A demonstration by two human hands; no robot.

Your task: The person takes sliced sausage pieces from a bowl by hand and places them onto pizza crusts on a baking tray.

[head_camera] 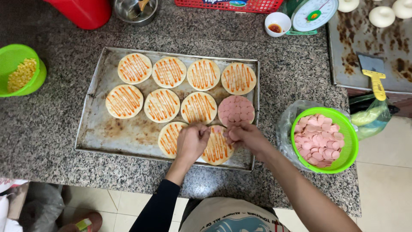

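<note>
A worn metal baking tray [103, 129] lies on the granite counter and carries several round dough bases striped with orange sauce [162, 105]. One base [236, 110] is covered with pink sausage slices. My left hand [192, 141] and my right hand [243, 135] meet over the front right base [217, 150], fingers pinched on pink sausage slices at its top edge. A green basket [349, 141] of pink sausage slices [319, 139] stands at the right, lined by a plastic bag.
A green bowl of corn kernels [19, 71] sits at the left edge. At the back stand a red container [81, 10], a steel bowl [135, 10], a small sauce cup [277, 23] and a kitchen scale [313, 13]. A second tray with dough balls and a yellow-handled scraper [375, 77] lies at the right.
</note>
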